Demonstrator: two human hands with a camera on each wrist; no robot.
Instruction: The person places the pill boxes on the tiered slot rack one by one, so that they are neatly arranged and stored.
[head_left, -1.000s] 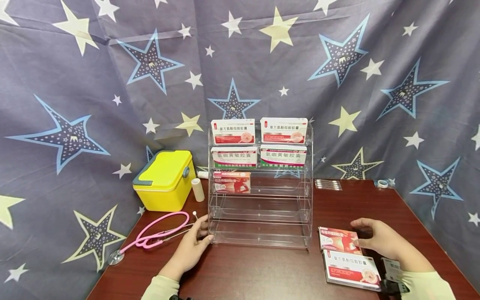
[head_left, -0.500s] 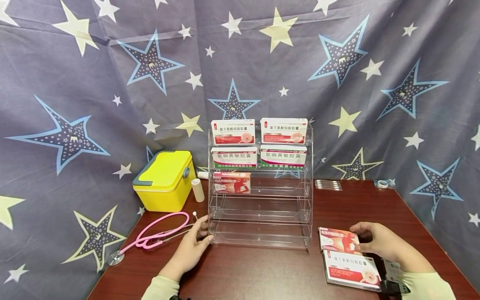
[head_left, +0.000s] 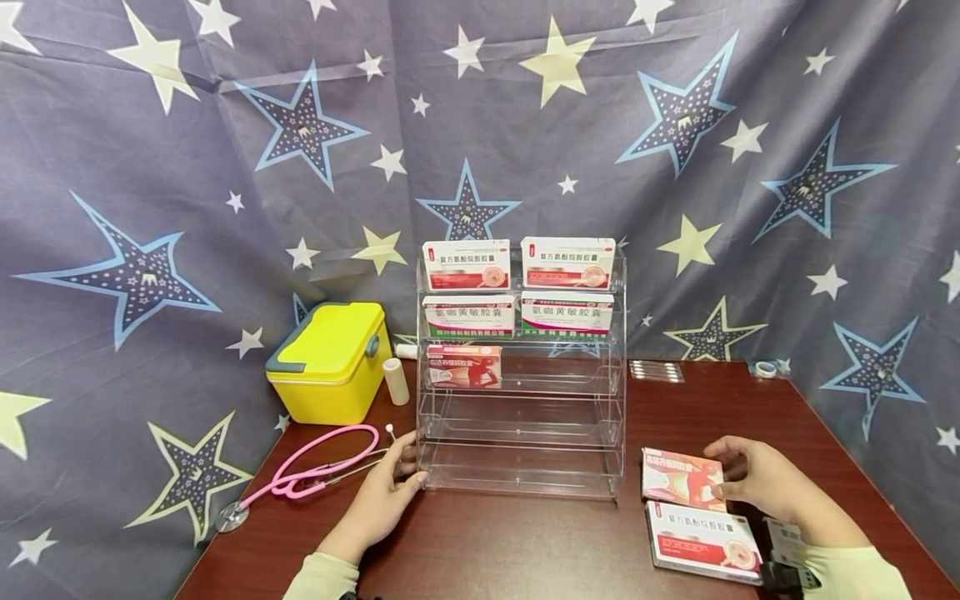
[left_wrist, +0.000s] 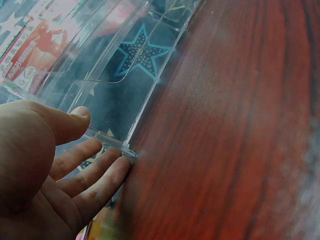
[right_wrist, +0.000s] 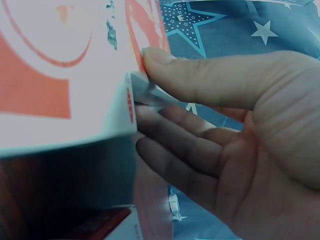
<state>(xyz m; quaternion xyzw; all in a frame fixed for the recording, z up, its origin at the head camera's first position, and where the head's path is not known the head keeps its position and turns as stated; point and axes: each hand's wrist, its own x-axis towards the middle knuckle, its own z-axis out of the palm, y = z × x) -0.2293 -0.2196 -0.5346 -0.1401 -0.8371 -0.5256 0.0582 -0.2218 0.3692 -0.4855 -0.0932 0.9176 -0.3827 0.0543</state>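
pinching a flat orange-red cardboard medicine box [head_left: 678, 479] by its three o'clock end with the right hand [head_left: 761, 479], with thumb on the printed face, fingers behind, and a narrow grip the thickness of the box. at four o'clock from a tall clear plastic tiered rack [head_left: 517, 482] on a glossy red-brown wooden desk [head_left: 525, 550]; hard to tell whether lifted or resting underneath. just beside that box at six o'clock, face up near the right wrist, a white cardboard box with a red panel [head_left: 705, 542]. resting the left hand [head_left: 384, 493] against the rack's lower eight o'clock corner, with thumb held apart from loosely extended fingers. on the top tier, a pair of white-and-red boxes [head_left: 468, 265]; on the second, a pair of white boxes with pink and green bands [head_left: 469, 317]; on the third, toward nine o'clock, a single red-orange carton [head_left: 463, 367]. at nine o'clock from the rack, a bright yellow plastic case [head_left: 330, 358], with a beige cylindrical roll [head_left: 396, 383] standing between. at eight o'clock, near the left hand, a pink-tubed stethoscope [head_left: 285, 482]. at twelve o'clock, behind everything, a grey-blue star-printed fabric curtain [head_left: 510, 125].
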